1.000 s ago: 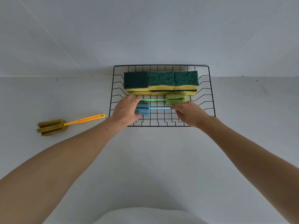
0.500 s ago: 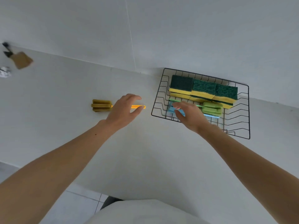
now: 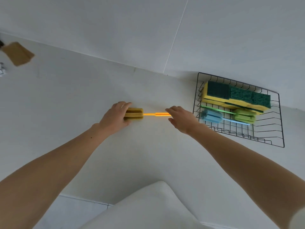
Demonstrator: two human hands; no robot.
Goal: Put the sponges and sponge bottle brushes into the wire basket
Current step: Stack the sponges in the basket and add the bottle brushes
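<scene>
A yellow-handled bottle brush [image 3: 149,114] with an olive sponge head lies on the white counter. My left hand [image 3: 115,117] is wrapped around its sponge head. At the far end of its orange handle, my right hand [image 3: 181,119] has its fingers on the handle. To the right stands the black wire basket [image 3: 279,129]. Inside it, green-and-yellow sponges [image 3: 237,97] are lined up along the back, with a green bottle brush [image 3: 244,114] and a blue bottle brush [image 3: 212,115] in front of them.
A brown flat object [image 3: 18,53] and something crumpled and silvery [image 3: 2,70] lie at the far left of the counter. The wall runs right behind the basket. The counter's front edge is near my body, with tiled floor below.
Both hands have left the basket and moved left to the yellow-handled brush. My left hand has closed on its sponge head, my right on its handle. The view has swung left.
</scene>
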